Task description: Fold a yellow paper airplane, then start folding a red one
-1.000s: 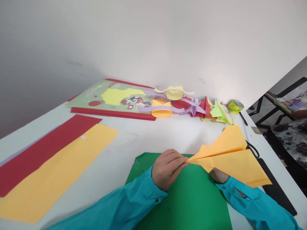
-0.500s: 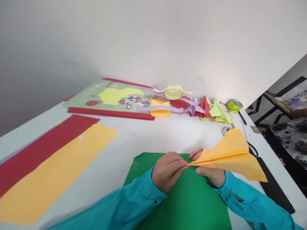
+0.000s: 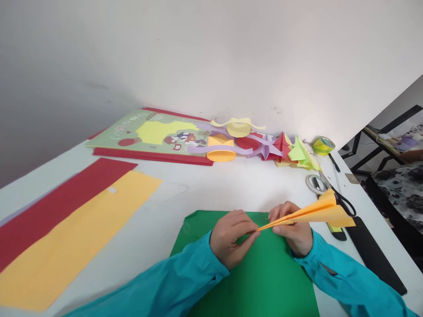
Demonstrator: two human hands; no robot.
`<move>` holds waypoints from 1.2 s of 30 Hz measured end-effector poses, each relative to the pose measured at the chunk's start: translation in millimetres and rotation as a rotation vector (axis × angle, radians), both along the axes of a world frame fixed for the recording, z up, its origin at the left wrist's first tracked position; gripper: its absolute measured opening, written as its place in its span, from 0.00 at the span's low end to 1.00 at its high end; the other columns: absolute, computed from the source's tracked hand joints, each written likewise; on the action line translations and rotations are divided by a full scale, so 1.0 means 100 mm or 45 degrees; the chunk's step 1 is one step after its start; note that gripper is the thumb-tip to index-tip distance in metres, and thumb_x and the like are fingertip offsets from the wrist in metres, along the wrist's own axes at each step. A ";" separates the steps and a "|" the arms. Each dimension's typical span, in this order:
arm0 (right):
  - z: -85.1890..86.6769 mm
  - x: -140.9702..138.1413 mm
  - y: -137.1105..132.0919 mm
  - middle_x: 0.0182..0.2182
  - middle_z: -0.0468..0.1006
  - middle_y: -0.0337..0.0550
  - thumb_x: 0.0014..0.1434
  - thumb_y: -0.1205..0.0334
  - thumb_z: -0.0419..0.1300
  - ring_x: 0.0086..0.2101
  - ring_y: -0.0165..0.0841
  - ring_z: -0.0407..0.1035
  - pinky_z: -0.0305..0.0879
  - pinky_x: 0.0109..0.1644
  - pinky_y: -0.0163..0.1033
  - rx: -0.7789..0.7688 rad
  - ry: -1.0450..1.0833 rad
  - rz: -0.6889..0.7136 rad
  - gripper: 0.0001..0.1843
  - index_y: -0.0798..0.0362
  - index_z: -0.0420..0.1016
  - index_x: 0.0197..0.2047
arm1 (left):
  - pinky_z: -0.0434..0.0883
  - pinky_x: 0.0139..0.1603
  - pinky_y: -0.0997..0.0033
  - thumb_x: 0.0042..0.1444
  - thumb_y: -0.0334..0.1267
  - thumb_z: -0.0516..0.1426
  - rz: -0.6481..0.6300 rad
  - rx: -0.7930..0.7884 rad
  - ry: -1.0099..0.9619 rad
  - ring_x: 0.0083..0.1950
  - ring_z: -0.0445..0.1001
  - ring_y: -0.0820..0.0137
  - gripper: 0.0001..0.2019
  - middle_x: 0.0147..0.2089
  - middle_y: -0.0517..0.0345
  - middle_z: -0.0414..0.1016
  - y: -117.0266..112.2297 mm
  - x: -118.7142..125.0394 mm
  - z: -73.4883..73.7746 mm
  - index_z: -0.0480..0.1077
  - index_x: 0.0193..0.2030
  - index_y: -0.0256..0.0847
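Drawn narrower, the orange folded-paper plane stretches from your pinching left hand through your clasping right hand toward the table's right edge.

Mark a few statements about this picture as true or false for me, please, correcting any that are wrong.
1. The left hand pinches the narrow tip of the orange paper plane. True.
2. The right hand lies flat on the green sheet. False: the right hand holds the plane, thumb and fingers on either side of it.
3. A red paper strip and an orange paper strip lie to the left of the green sheet. True.
4. The scissors are in the left hand. False: the scissors lie on the table, right of the green sheet.
5. A purple paper star is near the wall. True.
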State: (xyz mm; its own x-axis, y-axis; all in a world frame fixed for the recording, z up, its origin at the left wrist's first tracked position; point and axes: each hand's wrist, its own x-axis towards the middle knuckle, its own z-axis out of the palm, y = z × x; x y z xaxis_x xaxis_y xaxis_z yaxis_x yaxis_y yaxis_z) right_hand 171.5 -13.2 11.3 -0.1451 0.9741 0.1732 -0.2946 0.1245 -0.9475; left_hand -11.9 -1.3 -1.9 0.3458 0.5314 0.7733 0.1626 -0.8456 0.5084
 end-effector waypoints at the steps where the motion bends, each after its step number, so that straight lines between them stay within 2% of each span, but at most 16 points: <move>1: -0.01 -0.01 -0.01 0.22 0.74 0.34 0.41 0.65 0.73 0.28 0.31 0.68 0.67 0.33 0.38 0.008 -0.028 0.007 0.15 0.48 0.69 0.24 | 0.69 0.29 0.72 0.58 0.29 0.57 -0.016 -0.016 0.012 0.28 0.70 0.71 0.03 0.28 0.54 0.76 0.00 0.00 0.00 0.71 0.36 0.37; 5: -0.01 -0.01 -0.07 0.22 0.73 0.36 0.41 0.62 0.73 0.26 0.30 0.66 0.63 0.28 0.36 -0.058 -0.217 -0.005 0.11 0.49 0.74 0.27 | 0.68 0.27 0.73 0.61 0.32 0.53 -0.128 -0.033 0.023 0.27 0.70 0.72 0.06 0.27 0.53 0.76 -0.04 0.03 -0.01 0.72 0.36 0.37; 8: 0.00 0.01 -0.09 0.24 0.74 0.37 0.44 0.59 0.72 0.26 0.31 0.66 0.63 0.29 0.36 -0.099 -0.282 0.051 0.09 0.50 0.77 0.29 | 0.63 0.22 0.77 0.62 0.32 0.53 -0.169 -0.182 -0.042 0.22 0.66 0.75 0.11 0.22 0.57 0.70 -0.09 0.07 -0.05 0.72 0.30 0.37; 10: 0.00 0.03 -0.08 0.25 0.75 0.38 0.45 0.59 0.71 0.28 0.31 0.67 0.65 0.31 0.36 -0.118 -0.237 0.037 0.08 0.50 0.78 0.29 | 0.61 0.21 0.78 0.61 0.33 0.54 -0.168 -0.281 -0.105 0.21 0.64 0.76 0.11 0.20 0.59 0.67 -0.11 0.10 -0.09 0.71 0.27 0.37; 14: -0.02 0.04 -0.03 0.26 0.77 0.40 0.46 0.57 0.71 0.28 0.32 0.69 0.68 0.32 0.38 -0.218 -0.072 -0.080 0.08 0.51 0.79 0.28 | 0.57 0.19 0.78 0.59 0.34 0.55 -0.133 -0.326 -0.167 0.19 0.61 0.78 0.12 0.18 0.61 0.65 -0.12 0.11 -0.11 0.70 0.25 0.38; 21: 0.01 0.03 0.07 0.26 0.79 0.42 0.44 0.54 0.71 0.27 0.36 0.72 0.70 0.33 0.42 -0.392 0.203 -0.141 0.11 0.52 0.79 0.26 | 0.61 0.21 0.78 0.60 0.34 0.54 -0.139 -0.398 -0.007 0.20 0.64 0.76 0.13 0.19 0.59 0.68 -0.12 0.05 0.06 0.71 0.24 0.37; 24: 0.02 -0.01 0.05 0.26 0.80 0.42 0.43 0.53 0.72 0.27 0.35 0.72 0.70 0.34 0.42 -0.419 0.263 -0.177 0.11 0.51 0.78 0.24 | 0.58 0.19 0.78 0.60 0.35 0.54 -0.139 -0.377 -0.057 0.19 0.62 0.77 0.14 0.18 0.60 0.66 -0.12 0.07 0.01 0.70 0.23 0.38; 29: 0.02 -0.06 0.00 0.22 0.77 0.37 0.40 0.59 0.74 0.24 0.30 0.68 0.67 0.29 0.35 -0.399 0.208 -0.101 0.11 0.53 0.79 0.26 | 0.57 0.19 0.77 0.59 0.35 0.54 -0.183 -0.364 -0.101 0.19 0.61 0.77 0.13 0.18 0.61 0.64 -0.14 0.11 -0.16 0.68 0.23 0.39; 34: 0.05 0.00 0.09 0.23 0.77 0.35 0.38 0.61 0.75 0.25 0.29 0.70 0.68 0.29 0.33 -0.532 0.385 -0.312 0.14 0.53 0.76 0.26 | 0.55 0.19 0.77 0.58 0.34 0.54 -0.205 -0.394 -0.085 0.19 0.59 0.78 0.13 0.18 0.62 0.62 -0.14 0.10 -0.17 0.68 0.22 0.39; 36: 0.05 0.03 0.12 0.23 0.77 0.34 0.37 0.61 0.75 0.25 0.28 0.70 0.70 0.30 0.34 -0.608 0.429 -0.347 0.15 0.52 0.75 0.27 | 0.54 0.19 0.77 0.58 0.33 0.54 -0.210 -0.397 -0.081 0.19 0.59 0.78 0.13 0.18 0.62 0.62 -0.14 0.10 -0.17 0.68 0.22 0.39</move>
State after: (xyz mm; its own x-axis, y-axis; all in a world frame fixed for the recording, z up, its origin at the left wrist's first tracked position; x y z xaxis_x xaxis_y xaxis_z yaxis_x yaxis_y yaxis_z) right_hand 174.5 -1.1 16.4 0.1048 0.9495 -0.2959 -0.6030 -0.1759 -0.7781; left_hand -1.6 -15.5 -19.0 0.4027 0.6863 0.6056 -0.0033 -0.6605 0.7508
